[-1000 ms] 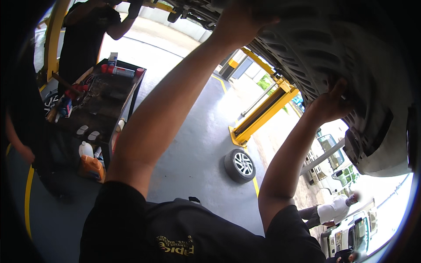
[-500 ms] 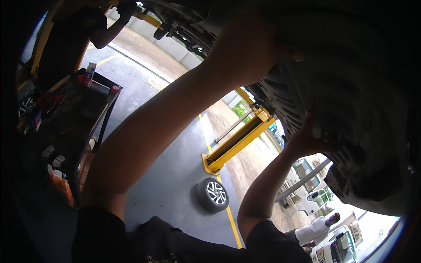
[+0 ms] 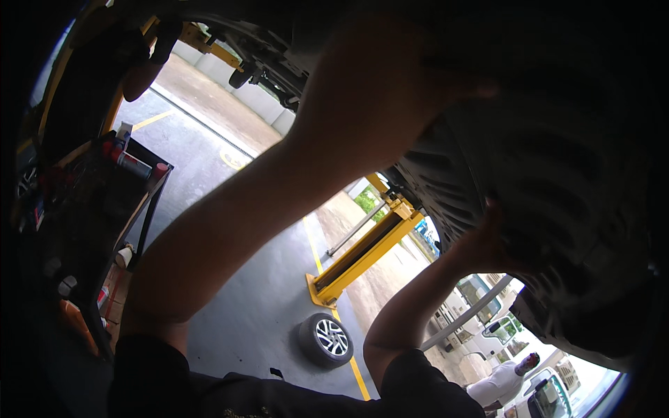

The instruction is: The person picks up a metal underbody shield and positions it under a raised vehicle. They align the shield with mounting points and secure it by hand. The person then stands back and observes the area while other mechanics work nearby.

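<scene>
Above me is a raised vehicle's wheel arch with a dark, ribbed wheel arch liner (image 3: 550, 167). My left hand (image 3: 397, 90) reaches up to the liner's upper part, its thumb stretched along the surface; the other fingers are lost in shadow. Lower down and to the right, my right hand (image 3: 484, 247) holds the liner near its lower edge, thumb pointing up and fingers against the plastic. Deep shadow hides where the fingertips end. Both forearms are raised, the left crossing the middle of the view.
At left stands a dark tool cart (image 3: 150, 188) with cans and bottles, and a person (image 3: 90, 90) in dark clothes behind it. A yellow lift post (image 3: 366, 258) rises beyond a wheel (image 3: 326, 340) lying on the floor. White trucks (image 3: 481, 299) and a person in white (image 3: 498, 383) are outside.
My view has shifted slightly, so the cart and lift post sit further left and lower. Both hands stay up at the liner. The person by the cart has lowered an arm partly out of sight.
</scene>
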`<move>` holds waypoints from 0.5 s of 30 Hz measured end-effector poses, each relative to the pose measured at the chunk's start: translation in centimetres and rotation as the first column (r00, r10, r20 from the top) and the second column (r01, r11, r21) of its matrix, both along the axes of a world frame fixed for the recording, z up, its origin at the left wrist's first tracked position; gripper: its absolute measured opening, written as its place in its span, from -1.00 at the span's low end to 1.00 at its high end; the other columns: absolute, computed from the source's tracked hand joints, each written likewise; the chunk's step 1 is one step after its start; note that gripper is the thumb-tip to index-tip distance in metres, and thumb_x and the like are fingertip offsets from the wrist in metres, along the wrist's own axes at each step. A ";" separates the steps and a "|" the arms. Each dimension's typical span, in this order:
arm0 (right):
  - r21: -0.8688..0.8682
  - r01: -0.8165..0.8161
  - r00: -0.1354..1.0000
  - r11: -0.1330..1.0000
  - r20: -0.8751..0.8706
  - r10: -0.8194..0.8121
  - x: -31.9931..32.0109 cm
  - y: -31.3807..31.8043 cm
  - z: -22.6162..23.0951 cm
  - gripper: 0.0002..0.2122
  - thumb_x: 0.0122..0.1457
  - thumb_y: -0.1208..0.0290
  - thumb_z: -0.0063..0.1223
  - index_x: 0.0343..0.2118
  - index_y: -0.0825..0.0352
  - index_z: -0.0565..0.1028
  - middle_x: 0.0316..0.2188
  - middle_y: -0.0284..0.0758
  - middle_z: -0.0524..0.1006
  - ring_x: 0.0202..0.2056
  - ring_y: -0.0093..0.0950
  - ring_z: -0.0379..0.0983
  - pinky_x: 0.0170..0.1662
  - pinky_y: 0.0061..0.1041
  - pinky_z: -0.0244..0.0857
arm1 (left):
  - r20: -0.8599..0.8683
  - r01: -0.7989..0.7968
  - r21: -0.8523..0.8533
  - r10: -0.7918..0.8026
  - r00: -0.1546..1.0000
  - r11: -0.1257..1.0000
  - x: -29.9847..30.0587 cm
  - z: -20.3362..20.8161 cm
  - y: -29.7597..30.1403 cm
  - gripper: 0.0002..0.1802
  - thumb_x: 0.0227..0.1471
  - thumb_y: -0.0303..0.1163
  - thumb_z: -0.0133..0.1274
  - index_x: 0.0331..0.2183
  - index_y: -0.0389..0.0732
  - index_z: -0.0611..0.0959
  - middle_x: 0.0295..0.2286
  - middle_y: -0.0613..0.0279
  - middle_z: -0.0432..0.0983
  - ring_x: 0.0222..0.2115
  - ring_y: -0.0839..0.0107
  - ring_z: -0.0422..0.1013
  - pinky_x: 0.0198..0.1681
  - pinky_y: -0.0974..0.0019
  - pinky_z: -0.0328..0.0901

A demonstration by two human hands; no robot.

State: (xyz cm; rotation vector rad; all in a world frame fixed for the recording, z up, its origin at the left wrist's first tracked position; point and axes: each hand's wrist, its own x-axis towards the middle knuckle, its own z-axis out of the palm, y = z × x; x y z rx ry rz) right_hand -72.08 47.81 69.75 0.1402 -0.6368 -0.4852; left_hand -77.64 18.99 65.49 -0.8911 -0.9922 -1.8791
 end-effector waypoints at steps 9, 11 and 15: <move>-0.054 -0.085 0.996 0.995 0.016 0.086 1.0 -1.8 0.0 0.16 -0.30 -0.04 0.65 0.29 0.32 0.08 0.12 -0.03 0.33 0.06 -0.07 0.41 0.09 -0.09 0.52 | -0.262 -0.217 0.305 0.301 0.917 0.927 -4.1 0.1 2.5 -0.74 0.01 -0.13 0.36 -0.40 -0.12 0.81 -0.46 0.10 0.68 -0.43 0.26 0.62 -0.29 0.22 0.47; -0.062 -0.104 0.994 0.993 0.024 0.106 1.3 -1.9 -0.2 0.16 -0.30 -0.04 0.65 0.29 0.32 0.08 0.12 -0.03 0.33 0.06 -0.07 0.41 0.09 -0.08 0.52 | -0.248 -0.191 0.243 0.252 0.936 0.951 -4.3 -0.2 2.2 -0.72 0.01 -0.10 0.37 -0.43 -0.12 0.81 -0.50 0.11 0.67 -0.47 0.28 0.61 -0.32 0.22 0.46; -0.090 -0.122 0.991 0.988 0.036 0.126 1.8 -2.1 -0.5 0.16 -0.30 -0.04 0.65 0.30 0.33 0.07 0.13 -0.02 0.33 0.07 -0.07 0.41 0.09 -0.08 0.52 | -0.309 -0.258 0.285 0.344 0.887 0.923 -4.4 0.1 2.4 -0.68 0.00 -0.06 0.37 -0.48 -0.13 0.81 -0.58 0.13 0.64 -0.55 0.27 0.59 -0.38 0.23 0.44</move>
